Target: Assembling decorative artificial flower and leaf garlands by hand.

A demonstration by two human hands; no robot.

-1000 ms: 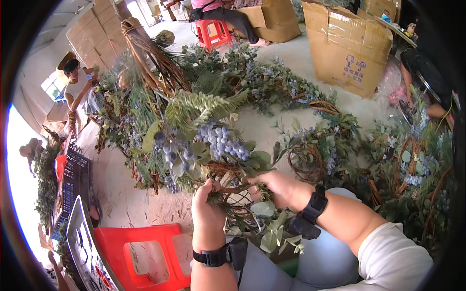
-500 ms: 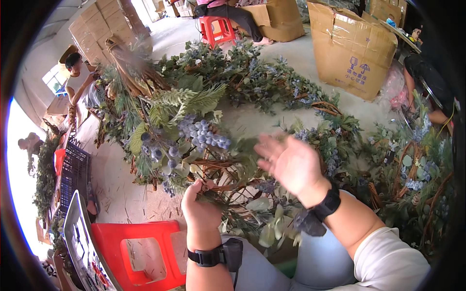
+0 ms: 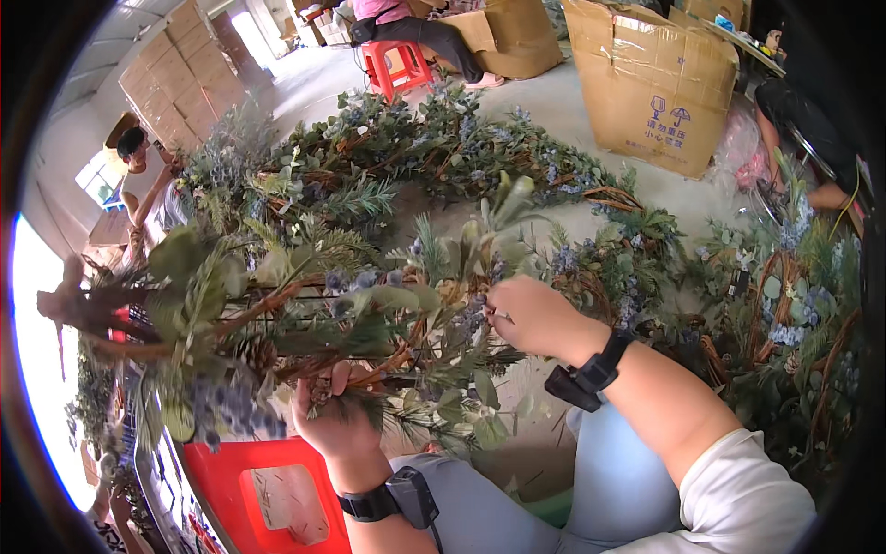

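An artificial garland [image 3: 277,309] of brown twigs, green leaves, pine sprigs and blue berries lies across in front of me at lap height. My left hand [image 3: 337,415] is closed around its twigs from below, next to a pine cone. At the garland's right part, my right hand [image 3: 544,319] is curled shut, fingertips pinching among the leaves and blue berries. Exactly which stem they pinch is hidden. The garland's left end, blurred by motion, sticks out past my left hand. Both wrists wear black straps with small black boxes.
More greenery garlands [image 3: 415,138] lie on the floor ahead and to the right. A red plastic stool [image 3: 323,489] is at my lower left, by a tray [image 3: 171,480]. A large cardboard box [image 3: 646,92] stands far right. Co-workers sit at left, back and right.
The garland has swung down from upright to roughly level, its twig end now at the left. My left hand moved slightly left and down. My right hand went from open to closed on it.
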